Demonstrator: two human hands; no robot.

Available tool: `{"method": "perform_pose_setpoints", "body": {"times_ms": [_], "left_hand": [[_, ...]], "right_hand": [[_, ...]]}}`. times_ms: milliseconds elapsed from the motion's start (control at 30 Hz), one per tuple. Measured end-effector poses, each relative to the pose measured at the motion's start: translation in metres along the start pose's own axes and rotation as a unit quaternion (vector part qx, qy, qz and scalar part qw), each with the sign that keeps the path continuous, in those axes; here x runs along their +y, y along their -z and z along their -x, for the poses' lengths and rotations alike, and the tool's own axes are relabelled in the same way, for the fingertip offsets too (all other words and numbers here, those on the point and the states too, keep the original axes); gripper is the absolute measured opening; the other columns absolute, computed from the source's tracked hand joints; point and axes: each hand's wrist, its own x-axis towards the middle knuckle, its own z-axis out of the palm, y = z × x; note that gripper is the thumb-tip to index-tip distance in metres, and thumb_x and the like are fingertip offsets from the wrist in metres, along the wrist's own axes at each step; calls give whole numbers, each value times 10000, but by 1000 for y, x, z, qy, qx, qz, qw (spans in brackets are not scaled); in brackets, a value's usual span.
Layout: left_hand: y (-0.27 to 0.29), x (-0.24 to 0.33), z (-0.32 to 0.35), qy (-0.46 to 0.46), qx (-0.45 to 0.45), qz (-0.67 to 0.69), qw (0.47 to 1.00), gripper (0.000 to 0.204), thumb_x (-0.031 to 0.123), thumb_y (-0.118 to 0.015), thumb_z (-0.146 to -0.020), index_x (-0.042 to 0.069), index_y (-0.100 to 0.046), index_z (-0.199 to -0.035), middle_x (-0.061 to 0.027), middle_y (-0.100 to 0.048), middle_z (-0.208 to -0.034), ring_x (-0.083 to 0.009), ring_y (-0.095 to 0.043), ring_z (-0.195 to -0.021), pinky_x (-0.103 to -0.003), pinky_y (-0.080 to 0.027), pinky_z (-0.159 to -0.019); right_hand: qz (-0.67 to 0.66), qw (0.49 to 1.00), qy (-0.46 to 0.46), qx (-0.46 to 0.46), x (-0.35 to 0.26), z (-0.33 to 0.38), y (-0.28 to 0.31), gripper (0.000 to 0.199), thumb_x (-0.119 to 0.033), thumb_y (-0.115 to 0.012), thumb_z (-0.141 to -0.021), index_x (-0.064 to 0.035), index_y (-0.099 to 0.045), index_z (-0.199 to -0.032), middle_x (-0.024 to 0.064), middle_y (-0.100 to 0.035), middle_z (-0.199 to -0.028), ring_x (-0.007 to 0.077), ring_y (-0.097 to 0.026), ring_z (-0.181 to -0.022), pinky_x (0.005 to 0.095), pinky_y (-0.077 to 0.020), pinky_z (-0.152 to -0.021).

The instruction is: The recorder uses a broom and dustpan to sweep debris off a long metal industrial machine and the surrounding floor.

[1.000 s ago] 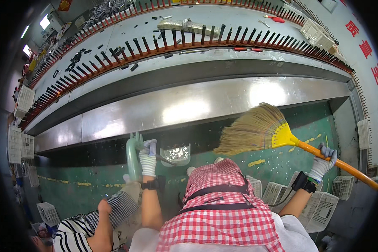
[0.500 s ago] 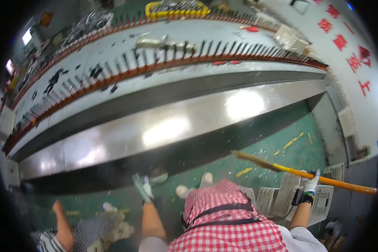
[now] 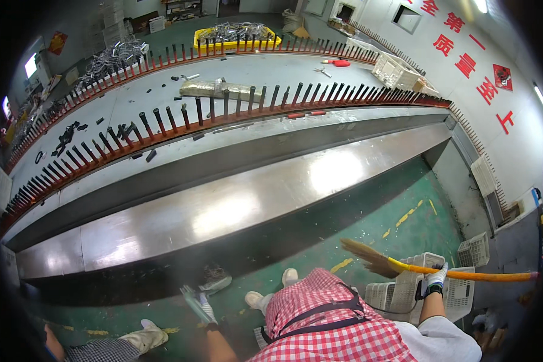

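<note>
My right hand (image 3: 434,281), in a white work glove, grips the orange handle of a straw broom (image 3: 374,259) with a yellow collar. The bristles point left, low over the green floor (image 3: 404,229) beside the long steel bench (image 3: 235,205). My left hand (image 3: 206,311), also gloved, holds a pale green dustpan (image 3: 192,298) by its handle, down near my white shoes (image 3: 289,276). My red-and-white checked shirt with dark straps fills the lower middle of the view.
Another person's leg and shoe (image 3: 140,336) stand at the lower left, with a further shoe (image 3: 214,279) under the bench. White plastic crates (image 3: 473,250) sit on the floor at right. A red rail with black pegs (image 3: 223,114) runs above the bench. A yellow bin (image 3: 235,37) stands far back.
The broom has swung from in front of me down to my right side, its head now low near the crates. The dustpan hand has dropped lower. The view has tilted up over the bench.
</note>
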Motion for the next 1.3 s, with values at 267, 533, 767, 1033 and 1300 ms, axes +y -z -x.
{"method": "perform_pose_setpoints", "body": {"times_ms": [267, 533, 767, 1033, 1300], "left_hand": [[-1, 59, 81, 137, 164, -127, 969, 606, 181, -579, -874, 54, -295, -1395, -111, -404, -1360, -218, -481, -1096, -274, -424, -865], [-54, 76, 175, 373, -164, -414, 814, 502, 413, -492, -866, 5, -567, -1148, -151, -613, -1116, -312, -536, -1082, -366, -420, -894], [-282, 262, 36, 85, -176, -139, 971, 322, 268, -571, -855, 17, -625, -1050, -160, -660, -978, -275, -630, -891, -343, -486, -798], [-565, 415, -102, -254, -347, -287, 856, 323, 233, -587, -817, 40, -600, -1076, -175, -624, -1042, -323, -595, -981, -375, -458, -883], [-724, 433, -143, -393, -241, -517, 721, 572, 177, -607, -736, 77, -448, -1276, -186, -413, -1327, -370, -439, -1173, -454, -359, -994]], "right_hand": [[103, 988, -24, -112, 71, -79, -22, 475, -611, -551, -794, -138, -543, -844, 27, -512, -824, 210, -473, -807, 432, -416, -816], [250, 959, -130, 28, 194, -122, -121, 727, -659, -515, -780, -94, -498, -1238, 112, -490, -1259, 261, -464, -1098, 419, -319, -1006], [361, 912, -192, 25, 257, -163, -170, 834, -686, -528, -753, -107, -410, -1341, 115, -469, -1321, 291, -507, -1075, 445, -373, -967], [279, 948, -76, 132, 229, -169, -155, 701, -571, -605, -784, -35, -502, -1224, 107, -551, -1144, 241, -528, -982, 392, -399, -934], [83, 975, -24, 207, 212, -136, 33, 773, -630, -550, -787, -82, -415, -1316, 146, -512, -1209, 273, -488, -1062, 394, -357, -980]]}}
